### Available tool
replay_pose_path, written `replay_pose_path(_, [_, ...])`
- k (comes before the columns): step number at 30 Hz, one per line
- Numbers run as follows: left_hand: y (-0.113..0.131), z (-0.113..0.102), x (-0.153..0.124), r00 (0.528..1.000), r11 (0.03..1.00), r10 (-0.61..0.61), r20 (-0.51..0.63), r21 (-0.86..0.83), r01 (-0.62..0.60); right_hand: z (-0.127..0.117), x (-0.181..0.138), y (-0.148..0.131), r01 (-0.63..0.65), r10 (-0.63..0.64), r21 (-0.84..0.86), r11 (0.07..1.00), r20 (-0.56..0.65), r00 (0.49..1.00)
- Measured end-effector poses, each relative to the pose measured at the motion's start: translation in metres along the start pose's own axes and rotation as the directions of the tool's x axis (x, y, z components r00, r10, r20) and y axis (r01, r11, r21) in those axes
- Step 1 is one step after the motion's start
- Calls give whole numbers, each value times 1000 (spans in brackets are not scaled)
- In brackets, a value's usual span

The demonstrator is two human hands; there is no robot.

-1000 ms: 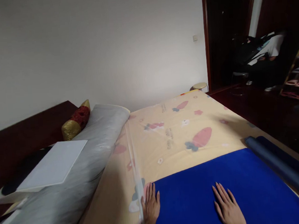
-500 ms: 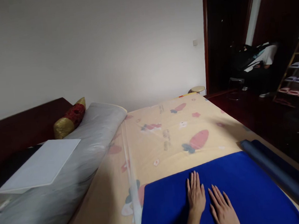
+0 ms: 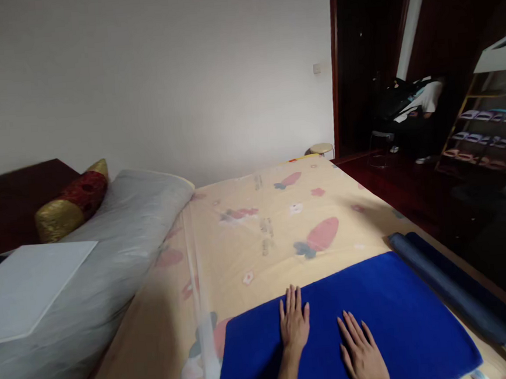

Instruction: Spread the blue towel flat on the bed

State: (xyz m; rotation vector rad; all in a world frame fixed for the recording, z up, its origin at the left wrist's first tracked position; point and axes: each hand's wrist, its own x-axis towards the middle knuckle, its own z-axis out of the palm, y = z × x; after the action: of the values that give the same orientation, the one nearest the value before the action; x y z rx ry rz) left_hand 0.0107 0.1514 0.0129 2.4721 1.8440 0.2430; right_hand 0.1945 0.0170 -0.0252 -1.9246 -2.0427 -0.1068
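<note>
A blue cloth (image 3: pixel 324 318) lies spread flat on the bed, over a pale yellow sheet (image 3: pixel 264 276) printed with carrots and flowers. My left hand (image 3: pixel 295 325) rests flat on the cloth, its fingertips close to the far edge. To its right and a little nearer me, my right hand (image 3: pixel 362 347) also lies palm down with fingers stretched out. Neither hand grasps anything. Beside the cloth's right edge is a dark blue rolled-up piece of fabric (image 3: pixel 449 291).
Along the left sits a grey, plastic-looking bundle (image 3: pixel 141 221) with a white board (image 3: pixel 37 288) and a red-and-gold pillow (image 3: pixel 74 200). Beyond the bed are a round stool (image 3: pixel 321 148), a person bending (image 3: pixel 429 97) and a shoe rack (image 3: pixel 476 131).
The view has turned slightly right. My left hand has slid left and away on the cloth, so the gap between my hands is wider.
</note>
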Motion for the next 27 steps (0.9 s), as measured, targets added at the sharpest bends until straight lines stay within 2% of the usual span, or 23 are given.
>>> replay_pose_path(6, [-76,-14,-22,989,982,-150,-13,117,151,-1,-1,-1,3,-4,-13,1000,-42,999])
replay_pose_path(10, [-118,-20,-41,972,958,-231,-39,167,234,0,-1,-1,2,-2,2,1000,-35,999])
replay_pose_path(13, [-144,-23,-56,968,939,-247,-51,234,252,2,-2,1,6,-5,17,1000,-37,999])
replay_pose_path(18, [-180,-29,-83,967,919,-256,-6,309,245,6,-3,2,3,-1,38,999,-44,999])
replay_pose_path(20, [-187,-32,-95,958,902,-283,-38,327,280,8,-4,2,1,2,55,998,-50,999])
replay_pose_path(23, [-180,-35,-113,934,876,-307,-183,328,352,11,-4,2,-1,6,72,997,-65,998])
replay_pose_path(25, [-160,-33,-123,927,892,-269,-262,294,342,13,-4,2,-2,7,75,997,-75,997])
replay_pose_path(27, [-127,-27,-131,931,923,-225,-289,244,299,14,-5,2,-2,9,78,997,-81,997])
